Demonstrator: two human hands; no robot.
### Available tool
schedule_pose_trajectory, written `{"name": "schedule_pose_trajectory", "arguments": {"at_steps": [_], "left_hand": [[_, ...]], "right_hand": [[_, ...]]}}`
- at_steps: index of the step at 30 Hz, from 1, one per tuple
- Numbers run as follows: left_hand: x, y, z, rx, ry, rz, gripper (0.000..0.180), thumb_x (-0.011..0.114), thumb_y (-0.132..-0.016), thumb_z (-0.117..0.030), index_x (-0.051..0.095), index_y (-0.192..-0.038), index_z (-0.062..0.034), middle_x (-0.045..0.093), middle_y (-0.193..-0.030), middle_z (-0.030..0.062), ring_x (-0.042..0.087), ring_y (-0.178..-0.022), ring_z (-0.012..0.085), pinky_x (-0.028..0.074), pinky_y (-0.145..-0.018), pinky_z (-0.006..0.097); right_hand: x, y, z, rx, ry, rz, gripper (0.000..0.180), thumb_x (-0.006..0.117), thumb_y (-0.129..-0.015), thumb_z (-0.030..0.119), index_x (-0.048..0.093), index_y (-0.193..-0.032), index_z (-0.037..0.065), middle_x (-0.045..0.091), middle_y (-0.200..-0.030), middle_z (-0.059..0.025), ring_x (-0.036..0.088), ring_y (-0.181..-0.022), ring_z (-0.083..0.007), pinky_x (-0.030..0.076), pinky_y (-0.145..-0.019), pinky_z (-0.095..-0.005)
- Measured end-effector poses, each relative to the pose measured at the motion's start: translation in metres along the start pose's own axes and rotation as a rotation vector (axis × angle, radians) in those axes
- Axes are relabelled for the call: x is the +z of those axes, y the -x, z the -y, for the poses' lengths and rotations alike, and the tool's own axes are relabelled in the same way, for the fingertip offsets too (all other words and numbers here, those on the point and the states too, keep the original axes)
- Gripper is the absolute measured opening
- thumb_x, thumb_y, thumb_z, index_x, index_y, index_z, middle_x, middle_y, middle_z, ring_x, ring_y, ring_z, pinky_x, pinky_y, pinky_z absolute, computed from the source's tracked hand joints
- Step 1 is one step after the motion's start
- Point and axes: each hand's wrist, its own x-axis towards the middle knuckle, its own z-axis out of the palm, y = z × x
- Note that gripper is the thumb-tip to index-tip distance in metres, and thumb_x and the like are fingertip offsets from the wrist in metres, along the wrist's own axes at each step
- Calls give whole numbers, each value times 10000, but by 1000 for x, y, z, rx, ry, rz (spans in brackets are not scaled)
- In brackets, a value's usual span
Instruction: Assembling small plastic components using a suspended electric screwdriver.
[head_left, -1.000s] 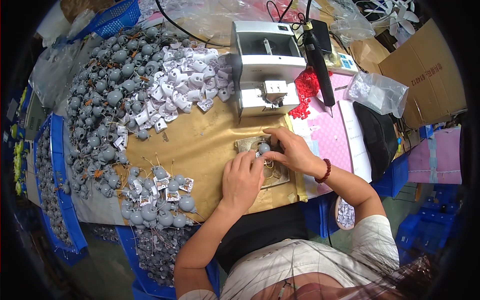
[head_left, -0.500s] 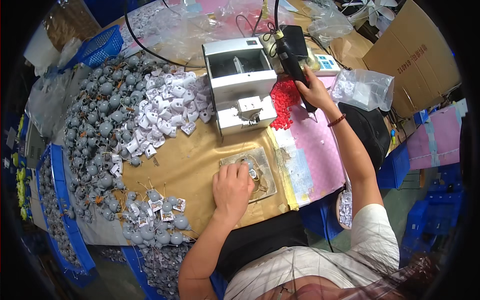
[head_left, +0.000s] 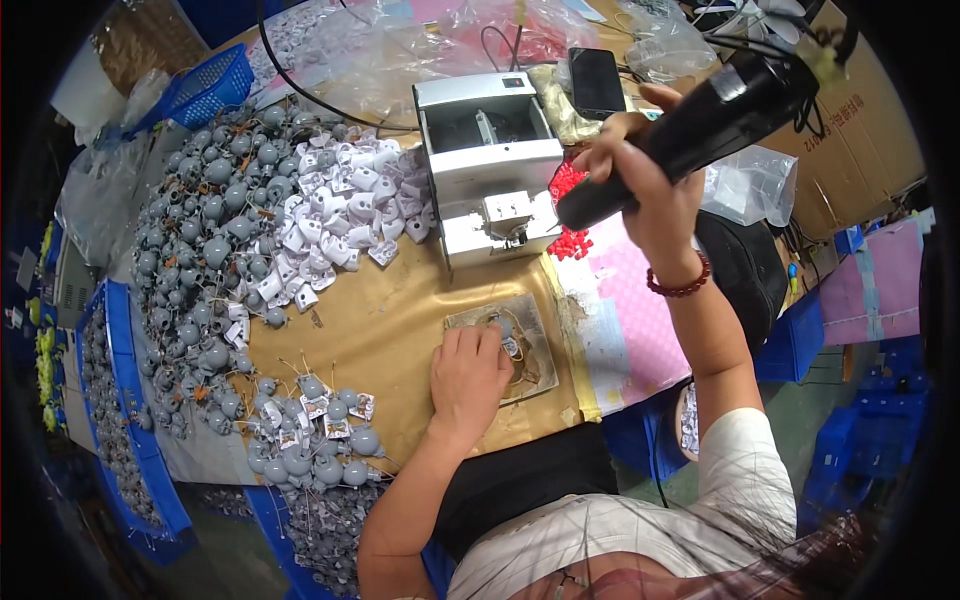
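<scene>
Right hand (head_left: 650,190) fingers wrapped round black driver (head_left: 700,125), raised, long axis slanting down-left toward small part (head_left: 505,335) under left hand (head_left: 468,375) fingers.

Head-worn fisheye, steeply down over workbench (head_left: 400,330)

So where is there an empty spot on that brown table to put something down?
The bare brown paper table cover lies open between the white plastic clips pile, the grey metal machine box and the left hand. It is crowded left, under the grey round bulb parts, and near the right hand holding the black tool.
</scene>
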Motion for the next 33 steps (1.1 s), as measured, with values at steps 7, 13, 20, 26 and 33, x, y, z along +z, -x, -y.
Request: {"name": "schedule_pose_trajectory", "arguments": {"at_steps": [7,13,20,26,33], "left_hand": [[6,2,-1,-15,-24,-10,329,717,-760,-118,664,-1081,-64,623,-961,94,585,-943,306,496,-785,435],[3,3,1,-29,-1,-8,323,724,-755,-132,668,-1065,-60,622,-952,100,584,-936,311,500,-787,433],[4,2,3,-7,48,-40,314,712,-737,-118,648,-1039,-59,611,-934,105,582,-913,323,488,-756,446],[7,4,3,-31,34,-34,212,695,-749,-137,601,-925,-65,577,-918,98,571,-944,322,471,-765,465],[11,6,5,-25,-2,-61,242,694,-746,-143,620,-968,-82,577,-936,71,575,-981,291,476,-776,440]], "right_hand": [[42,-19,-38,-5,200,78,269,736,-858,-5,555,-1056,9,657,-748,-40,624,-600,-106,505,-548,-255],[52,-25,-55,224,262,49,378,784,-827,59,504,-1078,12,632,-749,-38,620,-572,-121,496,-516,-267],[62,42,-15,415,120,113,257,762,-802,-10,586,-988,11,645,-740,-33,638,-632,-112,507,-550,-277],[61,77,-9,406,165,150,426,768,-791,-32,585,-1176,-31,653,-817,-17,615,-753,-103,503,-696,-282],[55,84,-18,281,259,334,806,621,-840,-112,195,-1514,3,624,-776,-125,616,-645,-169,524,-635,-298]]}}
